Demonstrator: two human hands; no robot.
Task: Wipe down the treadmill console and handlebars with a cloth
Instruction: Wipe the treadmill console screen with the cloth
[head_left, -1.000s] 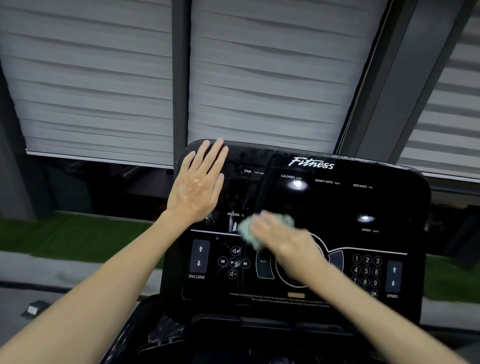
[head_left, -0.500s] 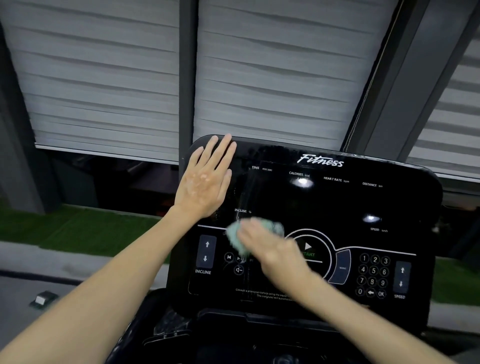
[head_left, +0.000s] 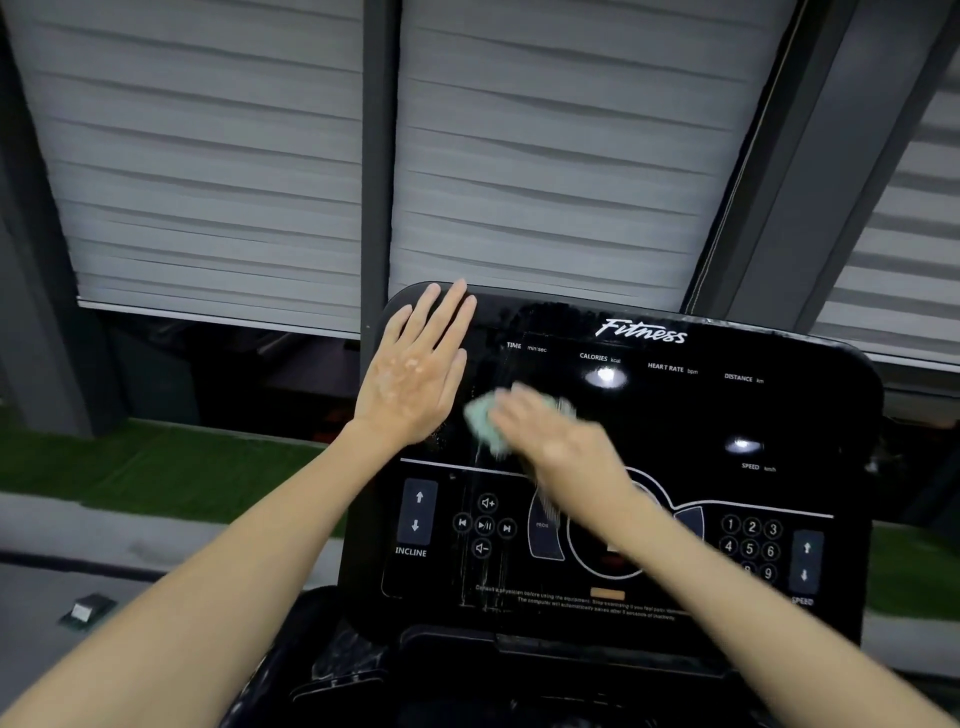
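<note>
Right grip (head_left: 561, 441) lay on a pale green cloth (head_left: 480, 415), pressing it against the console (head_left: 727, 415) just above the white line that crossed the panel. Motion blur smeared the fingers, so I cannot tell whether they curled round the cloth or only pressed it flat. The cloth bulged out past the fingertips on the left, and a little of it showed on the far side of the hand. It sat left of the panel's middle, below the TIME and CALORIES labels.

Left grip (head_left: 415, 374) was released, laid flat on the console's upper left corner just beside the cloth. Its fingers were straight and close together, and their tips reached the top edge. Both forearms were bare and ran in from the bottom corners.

Thin vertical streaks (head_left: 485, 571) ran down the glossy black panel below the cloth. They crossed the media buttons (head_left: 484, 525), which sat right of the INCLINE arrows (head_left: 417, 512). The right forearm covered part of the round centre control (head_left: 587, 556). Right of it were the number keypad (head_left: 750, 545) and the SPEED arrows (head_left: 806, 561). A white Fitness logo (head_left: 641, 332) stood near the top edge, and two bright light reflections (head_left: 605, 376) showed on the panel.

A dark tray (head_left: 519, 670) lay under the console. Beyond it hung grey blinds (head_left: 545, 156) split by a dark post (head_left: 379, 156). A strip of grass (head_left: 130, 467) ran along the ground at left, with a small boxy object (head_left: 85, 610) nearer the camera.
</note>
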